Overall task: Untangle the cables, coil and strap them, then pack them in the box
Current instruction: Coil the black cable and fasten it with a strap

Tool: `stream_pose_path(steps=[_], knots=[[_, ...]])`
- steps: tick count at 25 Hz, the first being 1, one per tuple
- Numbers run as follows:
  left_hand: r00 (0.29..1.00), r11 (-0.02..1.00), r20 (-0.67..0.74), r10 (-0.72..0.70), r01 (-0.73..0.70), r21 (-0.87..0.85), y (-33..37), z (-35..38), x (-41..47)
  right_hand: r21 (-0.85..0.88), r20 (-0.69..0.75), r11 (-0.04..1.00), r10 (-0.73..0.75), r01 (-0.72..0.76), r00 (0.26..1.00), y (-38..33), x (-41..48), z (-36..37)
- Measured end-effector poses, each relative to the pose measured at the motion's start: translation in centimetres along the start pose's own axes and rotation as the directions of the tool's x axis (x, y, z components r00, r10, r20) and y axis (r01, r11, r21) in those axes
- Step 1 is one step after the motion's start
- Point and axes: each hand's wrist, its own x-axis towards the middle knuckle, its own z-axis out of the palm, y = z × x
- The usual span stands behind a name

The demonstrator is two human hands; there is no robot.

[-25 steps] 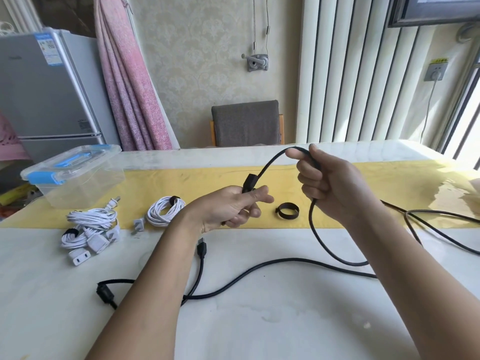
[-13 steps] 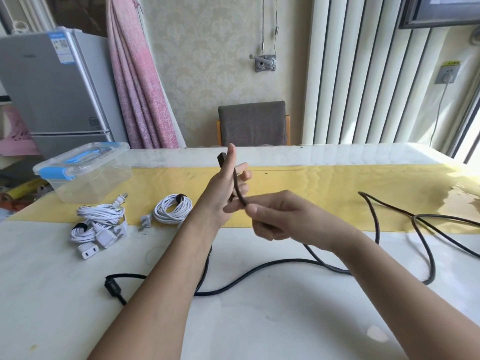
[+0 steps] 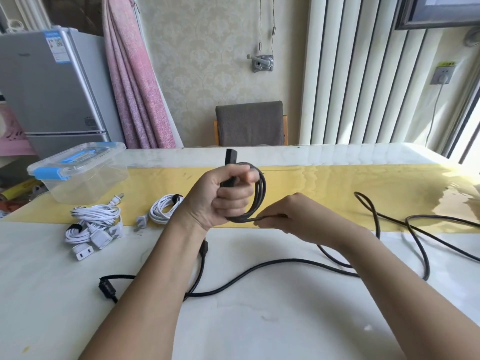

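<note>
My left hand (image 3: 223,196) is raised over the table's middle, fist shut on a small coil of black cable (image 3: 259,193); the cable's black plug (image 3: 231,155) sticks up above the fist. My right hand (image 3: 293,216) pinches the same cable just right of the coil. The loose black cable (image 3: 272,263) trails over the white table to the right and loops near my forearms. A second black plug end (image 3: 106,287) lies at front left. Two white cable bundles (image 3: 96,222) (image 3: 163,209) rest at left. The clear box with blue latches (image 3: 78,172) stands closed at far left.
A yellow runner (image 3: 324,188) crosses the white table (image 3: 259,320). A grey chair (image 3: 250,123) stands behind the far edge. A fridge (image 3: 49,84) and pink curtain are at back left. More black cable loops lie at the right edge (image 3: 420,224).
The left hand has turned upright and closed into a fist with cable wound into loops on it. The right hand came in from the upper right to just beside the coil.
</note>
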Motion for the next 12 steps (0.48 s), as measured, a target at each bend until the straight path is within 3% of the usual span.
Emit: stream_pose_path(steps=[3, 6, 9, 12], knots=[[0.962, 0.985, 0.224, -0.155, 0.132, 0.115, 0.3, -0.5, -1.1, 0.033, -0.017, 0.993, 0.114, -0.113, 0.993, 1.1, -0.2, -1.2], [0.931, 0.938, 0.263, -0.253, 0.169, 0.302, 0.8, -1.0, -2.2, 0.167, -0.167, 0.939, 0.328, -0.301, 0.93, 2.5, -0.6, -2.8], [0.935, 0.802, 0.058, -0.351, 0.267, 0.535, 0.8, -0.4, -2.3, 0.466, -0.248, 0.761, 0.601, -0.451, 0.759, 5.2, -1.5, -4.9], [0.871, 0.545, -0.19, -0.453, 0.439, 0.714, -0.4, 1.0, -0.8, 0.555, -0.181, 0.636, 0.722, -0.536, 0.668, 6.4, -1.8, -5.3]])
